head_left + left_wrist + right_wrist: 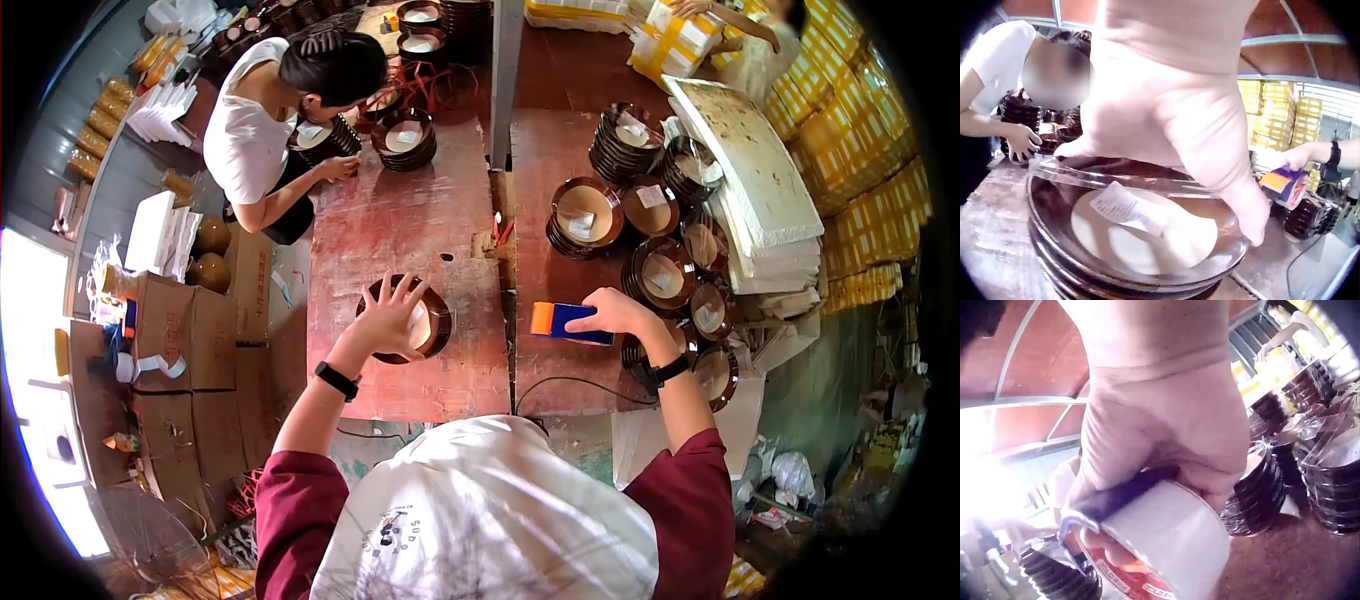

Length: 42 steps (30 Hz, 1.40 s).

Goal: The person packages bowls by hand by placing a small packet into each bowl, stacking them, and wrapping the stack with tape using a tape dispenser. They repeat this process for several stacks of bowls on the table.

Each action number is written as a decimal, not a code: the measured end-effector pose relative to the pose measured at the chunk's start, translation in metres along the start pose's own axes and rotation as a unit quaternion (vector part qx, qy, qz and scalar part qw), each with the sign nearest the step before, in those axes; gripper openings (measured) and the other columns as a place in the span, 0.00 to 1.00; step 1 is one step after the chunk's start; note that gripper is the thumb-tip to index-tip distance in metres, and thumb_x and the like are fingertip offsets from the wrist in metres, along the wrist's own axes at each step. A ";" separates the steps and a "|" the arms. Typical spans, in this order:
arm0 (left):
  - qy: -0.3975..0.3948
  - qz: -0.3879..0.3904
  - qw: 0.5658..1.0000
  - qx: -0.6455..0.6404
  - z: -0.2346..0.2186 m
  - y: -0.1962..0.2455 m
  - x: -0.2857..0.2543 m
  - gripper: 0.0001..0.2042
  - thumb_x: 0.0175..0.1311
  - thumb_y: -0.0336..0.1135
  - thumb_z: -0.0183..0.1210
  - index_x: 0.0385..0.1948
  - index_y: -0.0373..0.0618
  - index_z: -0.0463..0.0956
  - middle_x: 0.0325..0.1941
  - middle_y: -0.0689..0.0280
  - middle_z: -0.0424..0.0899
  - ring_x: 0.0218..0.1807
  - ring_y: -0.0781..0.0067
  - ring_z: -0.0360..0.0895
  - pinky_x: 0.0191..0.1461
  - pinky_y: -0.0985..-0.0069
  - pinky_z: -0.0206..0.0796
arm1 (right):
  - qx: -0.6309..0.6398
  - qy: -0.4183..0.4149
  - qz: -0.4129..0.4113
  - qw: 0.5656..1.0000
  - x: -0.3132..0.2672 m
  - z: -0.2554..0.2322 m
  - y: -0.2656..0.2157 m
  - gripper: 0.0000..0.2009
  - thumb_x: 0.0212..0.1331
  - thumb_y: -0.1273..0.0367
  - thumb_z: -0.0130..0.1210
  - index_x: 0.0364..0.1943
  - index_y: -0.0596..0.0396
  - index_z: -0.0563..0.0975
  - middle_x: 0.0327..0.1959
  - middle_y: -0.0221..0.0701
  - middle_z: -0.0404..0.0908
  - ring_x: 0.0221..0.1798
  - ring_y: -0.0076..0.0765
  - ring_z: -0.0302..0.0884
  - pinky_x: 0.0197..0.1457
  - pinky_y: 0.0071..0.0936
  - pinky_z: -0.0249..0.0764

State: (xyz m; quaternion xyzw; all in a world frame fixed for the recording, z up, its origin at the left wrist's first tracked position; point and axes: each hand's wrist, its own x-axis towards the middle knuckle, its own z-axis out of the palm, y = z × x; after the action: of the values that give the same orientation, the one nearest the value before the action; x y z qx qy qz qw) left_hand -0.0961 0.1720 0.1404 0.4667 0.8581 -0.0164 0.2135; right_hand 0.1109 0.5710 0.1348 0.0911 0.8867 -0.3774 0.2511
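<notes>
My left hand [388, 318] is spread over a stack of brown bowls [441, 335], its fingers apart. In the left wrist view the thumb rests at the right rim of the top bowl [1141, 269], and a clear shiny strip [1166, 184] crosses that bowl. A white paper slip [1125, 209] lies inside it. My right hand [622, 312] grips a blue and orange tape dispenser [560, 321] above the red table. The right wrist view shows its wide tape roll [1169, 540], with fingers [1110, 547] through the roll's opening.
Several bowl stacks [585, 215] stand at the right, beside white foam panels [745, 165]. A black cable [570, 380] lies near the front edge. A metal post [505, 80] rises behind the gap between the tables. Another person [255, 140] handles bowls at the back left.
</notes>
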 end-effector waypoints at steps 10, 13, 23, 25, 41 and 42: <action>-0.035 -0.008 0.999 0.016 0.000 0.006 0.007 0.69 0.27 0.59 0.81 0.79 0.53 0.45 0.82 0.52 0.46 0.80 0.25 0.41 0.67 0.14 0.43 | -0.142 0.002 0.030 0.989 0.073 0.075 -0.030 0.37 0.45 0.33 0.64 0.35 0.60 0.87 0.36 0.48 0.87 0.43 0.54 0.87 0.47 0.45 0.82; -0.026 -0.003 1.000 0.009 0.001 0.004 0.004 0.69 0.27 0.59 0.81 0.78 0.53 0.46 0.82 0.51 0.46 0.80 0.24 0.40 0.67 0.13 0.43 | -0.148 0.015 0.017 0.989 0.111 0.104 -0.052 0.35 0.45 0.36 0.65 0.38 0.57 0.87 0.37 0.46 0.88 0.44 0.51 0.87 0.47 0.44 0.82; -0.021 -0.005 1.000 0.002 0.002 0.004 0.006 0.68 0.26 0.59 0.81 0.78 0.54 0.47 0.82 0.50 0.46 0.80 0.23 0.39 0.67 0.14 0.43 | -0.152 0.025 -0.071 0.986 0.149 0.119 -0.043 0.34 0.43 0.38 0.66 0.37 0.58 0.86 0.38 0.46 0.87 0.43 0.54 0.86 0.46 0.46 0.81; -0.020 -0.008 1.000 0.001 0.001 0.006 0.007 0.68 0.26 0.57 0.82 0.78 0.55 0.47 0.81 0.51 0.47 0.80 0.25 0.40 0.67 0.14 0.43 | -0.142 -0.002 -0.063 0.988 0.148 0.117 -0.036 0.35 0.43 0.37 0.66 0.38 0.58 0.86 0.38 0.47 0.87 0.42 0.54 0.86 0.46 0.46 0.81; -0.029 -0.015 0.999 -0.010 -0.001 0.008 0.008 0.68 0.26 0.55 0.82 0.78 0.54 0.47 0.81 0.50 0.47 0.80 0.26 0.41 0.67 0.15 0.44 | 0.126 -0.033 -0.023 0.991 -0.009 0.025 0.031 0.31 0.50 0.44 0.71 0.34 0.65 0.84 0.26 0.42 0.84 0.29 0.38 0.80 0.38 0.36 0.76; -0.031 -0.016 0.999 -0.009 -0.002 0.008 0.008 0.68 0.26 0.55 0.82 0.78 0.54 0.47 0.81 0.50 0.47 0.80 0.26 0.40 0.67 0.15 0.44 | 0.104 -0.033 -0.031 0.994 -0.014 0.021 0.026 0.31 0.50 0.44 0.71 0.35 0.65 0.84 0.27 0.42 0.84 0.29 0.36 0.79 0.39 0.36 0.76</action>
State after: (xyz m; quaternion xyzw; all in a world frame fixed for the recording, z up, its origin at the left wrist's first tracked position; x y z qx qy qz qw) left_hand -0.0941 0.1833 0.1407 0.4502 0.8585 -0.0261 0.2440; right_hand 0.1401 0.5744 0.1140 0.0763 0.8362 -0.4782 0.2574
